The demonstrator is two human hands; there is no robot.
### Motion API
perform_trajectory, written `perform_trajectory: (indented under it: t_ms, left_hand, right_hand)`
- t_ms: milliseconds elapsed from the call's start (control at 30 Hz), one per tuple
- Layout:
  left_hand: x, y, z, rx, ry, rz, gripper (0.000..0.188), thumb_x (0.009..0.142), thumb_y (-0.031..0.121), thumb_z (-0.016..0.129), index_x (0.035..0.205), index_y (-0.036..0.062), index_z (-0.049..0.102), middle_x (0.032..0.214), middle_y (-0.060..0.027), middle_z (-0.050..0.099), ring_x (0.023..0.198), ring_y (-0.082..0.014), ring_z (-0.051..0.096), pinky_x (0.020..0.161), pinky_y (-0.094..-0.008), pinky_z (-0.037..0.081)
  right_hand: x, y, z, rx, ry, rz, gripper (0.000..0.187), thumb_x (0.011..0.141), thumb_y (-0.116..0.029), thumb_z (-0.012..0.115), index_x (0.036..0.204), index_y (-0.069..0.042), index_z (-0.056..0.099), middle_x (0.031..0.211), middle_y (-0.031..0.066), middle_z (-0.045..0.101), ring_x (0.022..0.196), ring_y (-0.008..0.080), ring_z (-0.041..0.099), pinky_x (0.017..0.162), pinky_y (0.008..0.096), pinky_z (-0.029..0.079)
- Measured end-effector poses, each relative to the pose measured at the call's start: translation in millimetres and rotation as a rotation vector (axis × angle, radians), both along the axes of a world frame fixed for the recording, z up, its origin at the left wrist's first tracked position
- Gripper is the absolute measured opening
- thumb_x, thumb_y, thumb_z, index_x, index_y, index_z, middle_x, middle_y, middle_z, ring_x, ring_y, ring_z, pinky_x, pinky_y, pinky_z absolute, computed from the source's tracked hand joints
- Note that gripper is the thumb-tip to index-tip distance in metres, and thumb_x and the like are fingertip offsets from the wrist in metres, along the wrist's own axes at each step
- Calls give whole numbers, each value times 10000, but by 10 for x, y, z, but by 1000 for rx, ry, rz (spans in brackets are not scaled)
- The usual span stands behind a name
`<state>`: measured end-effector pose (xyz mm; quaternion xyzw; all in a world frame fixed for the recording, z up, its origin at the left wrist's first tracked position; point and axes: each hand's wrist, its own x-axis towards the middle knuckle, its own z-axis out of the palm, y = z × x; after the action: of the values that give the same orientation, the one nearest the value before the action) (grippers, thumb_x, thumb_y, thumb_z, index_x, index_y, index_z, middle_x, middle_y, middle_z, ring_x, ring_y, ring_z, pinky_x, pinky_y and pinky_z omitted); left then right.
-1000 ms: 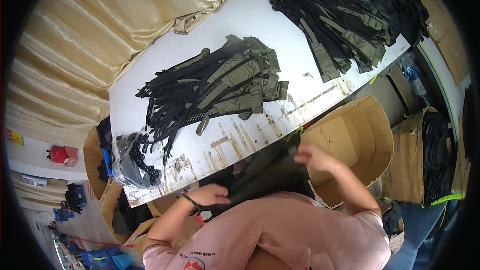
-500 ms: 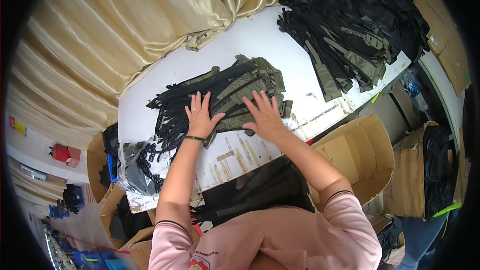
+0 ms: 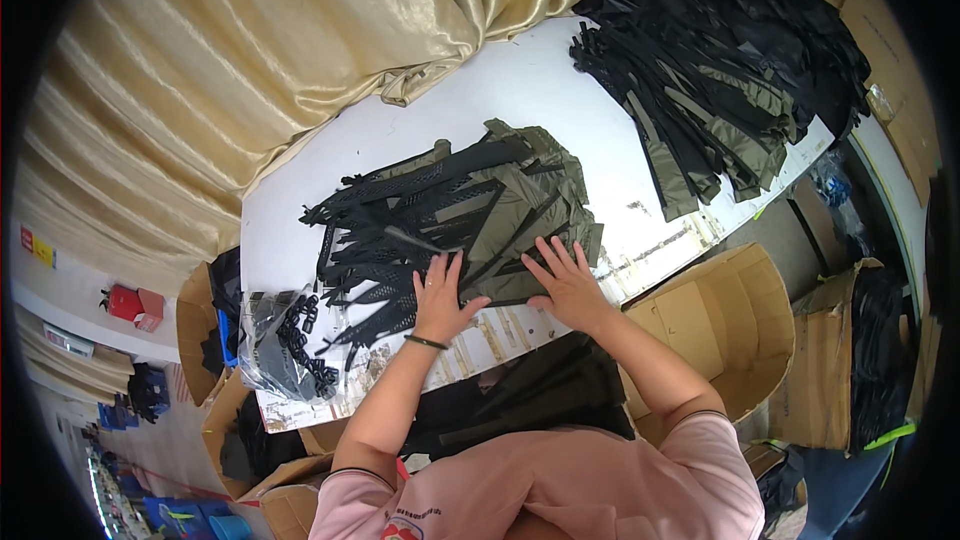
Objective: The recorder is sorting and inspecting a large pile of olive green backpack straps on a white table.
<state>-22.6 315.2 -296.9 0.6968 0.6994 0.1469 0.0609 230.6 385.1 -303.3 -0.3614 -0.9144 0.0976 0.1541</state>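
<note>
A loose pile of olive-green and black mesh fabric strips (image 3: 500,210) lies spread on the white table (image 3: 415,125). My left hand (image 3: 440,302) rests with fingers spread on the pile's near edge, over black mesh. To its right my right hand (image 3: 567,288) lies flat with fingers apart on the olive cloth at the near right of the pile. Neither hand grips anything. A bangle circles my left wrist.
A second heap of black and olive strips (image 3: 700,120) covers the table's far right. A clear plastic bag (image 3: 275,355) with black buckles (image 3: 305,340) sits at its left end. An open cardboard box (image 3: 750,320) stands at right; a gold curtain (image 3: 250,50) hangs behind.
Both hands have moved nearer to me and a little to the right, and the near part of the strip pile now reaches closer to the table's front edge.
</note>
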Motion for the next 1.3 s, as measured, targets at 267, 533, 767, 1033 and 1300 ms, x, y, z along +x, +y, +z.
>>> perform_trajectory:
  t_ms: [267,533,767,1033,1300]
  left_hand:
    - [-52,101,324,116,-80,20,633,788,459,684,1279,95,519,1226,-154,521,1142,-333,486,946,-475,352]
    - [-688,1152,749,528,-225,16,210,837,230,650,960,60,644,948,-138,625,918,-333,568,819,-404,448]
    - [-1771,2145,586,12,42,305,249,830,213,629,1036,74,647,1106,-163,640,1106,-346,559,925,-422,457]
    - [-1869,2353,258,-282,265,483,316,769,318,700,1028,139,679,1107,-136,653,1056,-335,600,897,-448,485]
    - [-1511,1952,1269,710,-173,89,125,884,131,624,966,42,595,855,-153,643,757,-319,610,704,-361,490]
  right_hand:
    - [57,-78,41,-32,14,22,691,839,-477,595,1408,-134,403,1527,132,228,1398,355,218,1135,516,144]
    - [30,-92,4,17,59,4,673,837,-466,605,1386,-119,431,1510,144,260,1381,358,253,1128,529,157]
    - [14,-84,68,-15,41,-20,660,828,-475,609,1371,-133,454,1506,131,274,1378,345,268,1128,524,170]
    - [64,-41,67,-83,63,-52,658,822,-464,629,1370,-143,458,1508,126,280,1374,333,285,1131,504,183]
    - [66,-72,52,-63,222,-28,609,800,-401,680,1313,-116,517,1476,139,333,1364,355,293,1128,508,194]
